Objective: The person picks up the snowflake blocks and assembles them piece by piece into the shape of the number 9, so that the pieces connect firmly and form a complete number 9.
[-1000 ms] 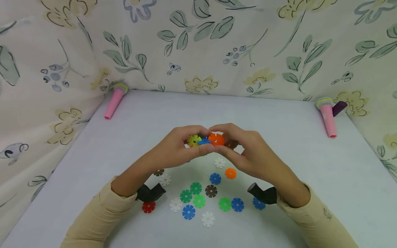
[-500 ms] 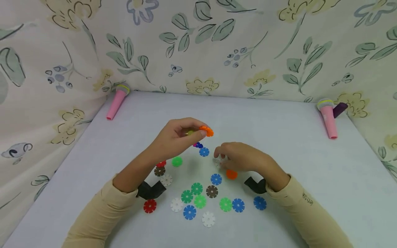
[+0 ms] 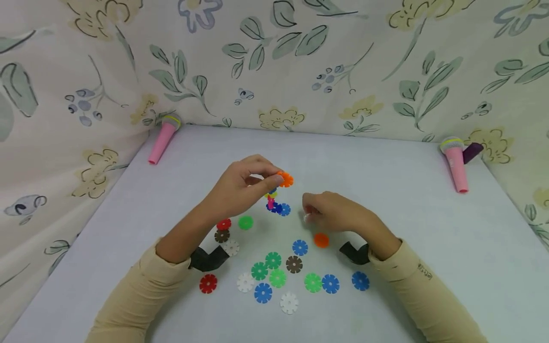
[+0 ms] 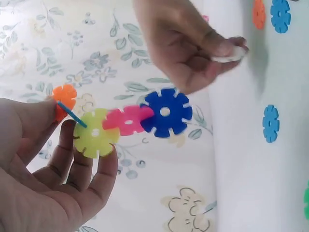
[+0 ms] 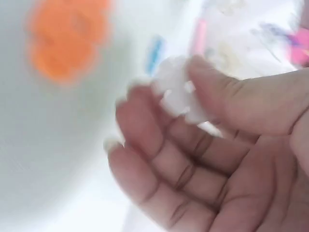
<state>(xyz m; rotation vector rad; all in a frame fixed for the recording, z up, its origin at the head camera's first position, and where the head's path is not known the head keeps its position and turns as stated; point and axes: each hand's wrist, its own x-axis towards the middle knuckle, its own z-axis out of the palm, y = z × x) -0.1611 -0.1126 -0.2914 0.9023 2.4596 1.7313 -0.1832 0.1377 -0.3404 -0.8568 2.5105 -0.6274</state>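
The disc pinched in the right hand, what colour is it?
White. The disc shows best in the right wrist view, though somewhat blurred.

A pink microphone with a yellow-banded grey head lies by the far left corner of the white desk, handle toward the near edge. A second pink microphone lies by the far right corner, a dark purple object beside its head. Floral cloth rises along the far edge and both side edges.
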